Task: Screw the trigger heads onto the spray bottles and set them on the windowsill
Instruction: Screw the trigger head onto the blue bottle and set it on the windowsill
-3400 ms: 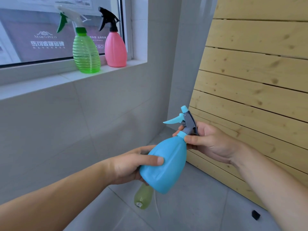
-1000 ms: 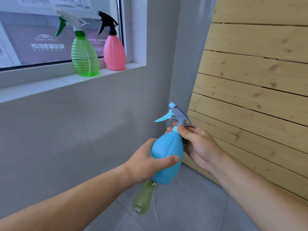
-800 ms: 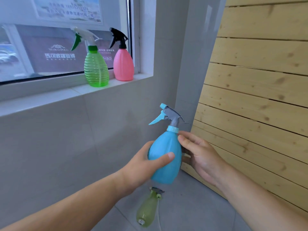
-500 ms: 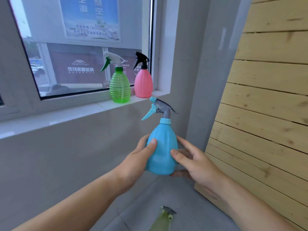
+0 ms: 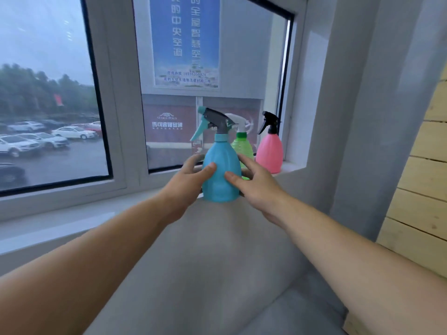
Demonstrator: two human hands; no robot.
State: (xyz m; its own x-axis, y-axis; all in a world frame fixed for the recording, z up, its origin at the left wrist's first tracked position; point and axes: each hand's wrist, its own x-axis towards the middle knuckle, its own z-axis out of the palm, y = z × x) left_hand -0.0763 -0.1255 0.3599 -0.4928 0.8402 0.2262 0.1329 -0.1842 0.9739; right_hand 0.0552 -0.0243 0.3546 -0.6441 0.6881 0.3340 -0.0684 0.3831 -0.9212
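Hands meet around the blue spray bottle (image 5: 221, 172) in the head view, the only one given: the left hand (image 5: 186, 183) cups its left flank, thumb across the front, and the right hand (image 5: 256, 184) presses its right flank, fingers spread. Upright, its grey and teal trigger head (image 5: 214, 123) seated on the neck, the bottle sits at the windowsill (image 5: 72, 221) edge (resting or just above, I cannot tell). Behind it stand the green bottle (image 5: 243, 147) and pink bottle (image 5: 269, 152).
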